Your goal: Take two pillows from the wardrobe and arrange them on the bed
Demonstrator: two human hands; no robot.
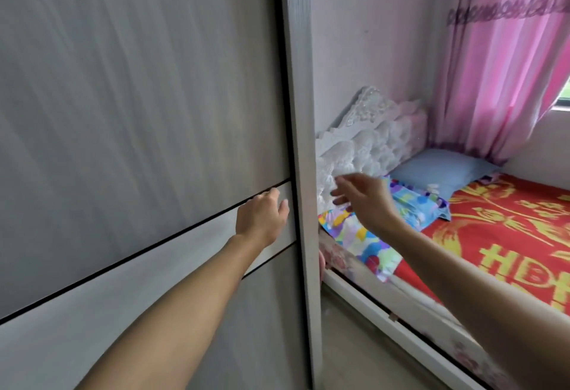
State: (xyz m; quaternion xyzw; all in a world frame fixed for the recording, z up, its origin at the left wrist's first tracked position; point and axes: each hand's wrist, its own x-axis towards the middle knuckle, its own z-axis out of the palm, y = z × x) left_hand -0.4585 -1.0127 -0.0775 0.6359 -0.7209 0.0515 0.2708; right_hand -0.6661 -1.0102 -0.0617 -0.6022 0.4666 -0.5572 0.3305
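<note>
The grey wardrobe door fills the left half of the view and is closed against its pale frame. My left hand presses on the door's light horizontal band near its right edge, fingers curled at the edge. My right hand hovers in the air right of the frame, fingers spread, holding nothing. On the bed with a red and gold cover lie a blue pillow by the headboard and a colourful patterned pillow next to it. No pillow is in either hand.
A white carved headboard stands against the wall. Pink curtains hang at the back right beside a window. A multicoloured cloth drapes over the bed's near corner. A narrow strip of floor runs between wardrobe and bed.
</note>
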